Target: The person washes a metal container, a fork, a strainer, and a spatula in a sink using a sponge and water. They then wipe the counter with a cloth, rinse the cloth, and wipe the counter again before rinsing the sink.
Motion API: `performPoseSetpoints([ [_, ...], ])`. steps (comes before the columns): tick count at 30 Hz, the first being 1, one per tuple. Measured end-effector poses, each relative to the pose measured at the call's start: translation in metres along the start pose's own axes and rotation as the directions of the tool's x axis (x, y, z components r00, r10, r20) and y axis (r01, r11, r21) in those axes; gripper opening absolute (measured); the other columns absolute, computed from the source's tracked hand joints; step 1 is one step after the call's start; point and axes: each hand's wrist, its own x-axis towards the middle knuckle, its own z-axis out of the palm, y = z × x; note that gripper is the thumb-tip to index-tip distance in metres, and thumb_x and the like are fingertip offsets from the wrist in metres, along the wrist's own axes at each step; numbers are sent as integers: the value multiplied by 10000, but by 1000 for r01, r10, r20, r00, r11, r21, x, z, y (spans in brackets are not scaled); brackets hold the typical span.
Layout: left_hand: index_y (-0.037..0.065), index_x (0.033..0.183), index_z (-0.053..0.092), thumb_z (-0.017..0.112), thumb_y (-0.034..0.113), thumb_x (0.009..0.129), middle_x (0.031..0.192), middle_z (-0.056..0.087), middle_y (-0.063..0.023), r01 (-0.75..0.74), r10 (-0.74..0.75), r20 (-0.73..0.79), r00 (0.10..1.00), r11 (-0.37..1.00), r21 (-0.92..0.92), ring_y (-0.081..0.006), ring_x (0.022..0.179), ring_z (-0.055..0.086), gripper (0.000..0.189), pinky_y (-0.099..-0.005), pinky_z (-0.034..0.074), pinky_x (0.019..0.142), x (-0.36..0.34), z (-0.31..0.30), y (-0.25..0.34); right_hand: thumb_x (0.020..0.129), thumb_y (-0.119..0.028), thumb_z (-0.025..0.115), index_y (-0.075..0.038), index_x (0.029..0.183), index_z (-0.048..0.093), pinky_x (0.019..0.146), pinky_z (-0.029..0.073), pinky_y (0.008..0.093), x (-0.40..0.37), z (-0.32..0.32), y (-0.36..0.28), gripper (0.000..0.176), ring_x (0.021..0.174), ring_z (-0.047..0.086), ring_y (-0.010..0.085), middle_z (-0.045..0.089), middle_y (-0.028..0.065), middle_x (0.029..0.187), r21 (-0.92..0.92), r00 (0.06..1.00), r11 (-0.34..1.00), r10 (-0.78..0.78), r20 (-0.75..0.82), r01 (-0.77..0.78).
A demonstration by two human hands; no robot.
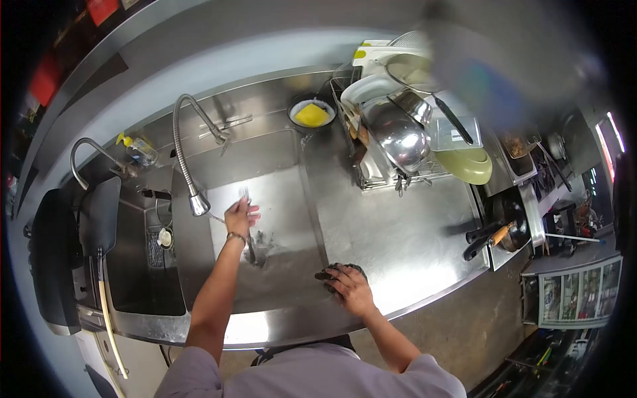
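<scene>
My left hand [240, 217] reaches over the large steel sink [279, 149], its fingers closed around a fork [244, 192] with the tines pointing away from me. Below the hand, a thin dark length that looks like the handle runs down over the sink floor. A gooseneck spray faucet [180, 156] hangs just left of this hand, its nozzle above the basin. My right hand [352, 287] rests at the sink's right front edge, its fingers curled over a crumpled dark cloth [330, 273].
A yellow sponge [310, 115] lies in a round bowl behind the sink. At the right back stands a dish rack [371, 182] with a steel bowl [398, 136] and a green plate [464, 166]. A smaller sink [133, 265] and a soap bottle [141, 151] are on the left.
</scene>
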Motion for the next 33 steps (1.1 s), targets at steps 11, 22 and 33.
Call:
performPoseSetpoints([
  [11,0,926,612,616,95,798,798,624,-64,-731,768,-112,631,540,-416,-111,659,604,159,-219,508,546,25,216,244,600,-91,653,-137,990,589,935,384,386,-4,2,8,398,1122,463,226,503,5,1200,66,996,997,38,-86,-32],
  [22,-13,977,598,571,55,784,882,642,-111,-794,747,269,608,569,214,-165,783,615,207,-279,477,721,84,292,131,627,-116,650,-147,1035,578,945,374,371,-5,0,9,415,1133,453,216,497,0,1205,121,994,990,83,-69,-74],
  [33,51,1134,517,489,21,796,1047,579,-68,-524,471,327,819,847,92,-143,839,579,341,-249,458,676,74,139,76,582,-95,661,-151,1039,584,928,350,453,10,4,14,466,1130,440,281,505,43,1189,68,991,992,115,-66,-111],
])
